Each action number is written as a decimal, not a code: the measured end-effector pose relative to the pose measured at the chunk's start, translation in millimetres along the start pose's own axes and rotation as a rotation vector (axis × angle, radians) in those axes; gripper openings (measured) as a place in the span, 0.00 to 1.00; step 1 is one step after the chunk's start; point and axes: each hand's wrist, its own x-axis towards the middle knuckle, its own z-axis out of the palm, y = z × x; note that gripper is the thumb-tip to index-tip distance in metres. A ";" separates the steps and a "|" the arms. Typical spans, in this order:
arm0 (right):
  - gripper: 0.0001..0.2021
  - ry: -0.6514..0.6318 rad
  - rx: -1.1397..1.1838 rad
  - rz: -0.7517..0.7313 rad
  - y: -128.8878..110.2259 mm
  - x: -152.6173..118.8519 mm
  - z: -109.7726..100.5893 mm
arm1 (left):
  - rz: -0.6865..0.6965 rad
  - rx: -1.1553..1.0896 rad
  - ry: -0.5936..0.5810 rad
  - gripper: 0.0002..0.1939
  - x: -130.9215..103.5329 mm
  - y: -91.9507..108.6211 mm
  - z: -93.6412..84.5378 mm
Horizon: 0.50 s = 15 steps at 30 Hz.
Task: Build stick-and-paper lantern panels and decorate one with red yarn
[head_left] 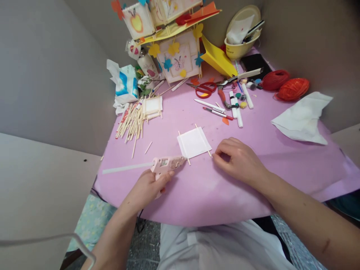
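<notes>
Had the left grip [150, 184] wrapped around the handle of a pink plastic glue gun [159, 166], with a long translucent glue stick [126, 167] jutting from its back. Aimed the nozzle at the near left corner of a flat white square panel [194, 142] with thin pale wooden strips [209, 153] along two opposite sides. Curled the right grip [239, 157] loosely, fingertips just beside the near right strip end; could not tell contact from a small gap. Had the panel lying between both grips, slightly beyond them, on a lilac-pink tabletop [225, 202]. Saw farther back a heap of slender pale sticks [131, 122], a blue-and-white tissue pack [126, 84], red-handled metal scissors [215, 87], red yarn balls [292, 89] and, near plain grey walls [56, 45], a tiered paper-and-stick model [177, 56] with coloured cutouts.
</notes>
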 end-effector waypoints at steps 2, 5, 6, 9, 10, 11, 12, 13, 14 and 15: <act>0.08 -0.001 -0.004 0.004 0.4 -0.1 0.2 | -0.014 -0.003 0.005 0.30 0.7 -1.9 0.4; 0.08 -0.004 -0.002 0.003 0.6 -0.4 0.4 | -0.022 -0.027 0.007 0.30 1.2 -4.3 0.6; 0.08 -0.003 0.000 0.000 0.6 -0.4 0.4 | -0.022 -0.040 0.004 0.29 1.0 -4.9 0.6; 0.08 0.004 0.003 -0.006 0.5 -0.6 0.4 | -0.032 -0.084 -0.004 0.28 -0.5 -6.1 0.4; 0.08 0.006 0.002 -0.006 0.4 -0.6 0.4 | -0.038 -0.097 -0.006 0.27 -1.1 -6.4 0.4; 0.08 0.006 0.002 -0.005 0.3 -0.6 0.5 | -0.045 -0.106 -0.005 0.27 -1.5 -6.6 0.4; 0.08 0.006 0.002 -0.004 0.2 -0.6 0.5 | -0.050 -0.109 -0.003 0.27 -1.7 -6.8 0.6; 0.08 0.005 0.002 -0.005 0.2 -0.6 0.6 | -0.052 -0.107 0.001 0.27 -1.8 -7.0 0.8; 0.08 0.005 0.004 -0.006 0.2 -0.6 0.6 | -0.052 -0.097 0.005 0.27 -1.6 -7.2 1.0; 0.09 0.006 0.005 -0.006 0.2 -0.6 0.6 | -0.049 -0.086 0.010 0.27 -1.3 -7.4 1.2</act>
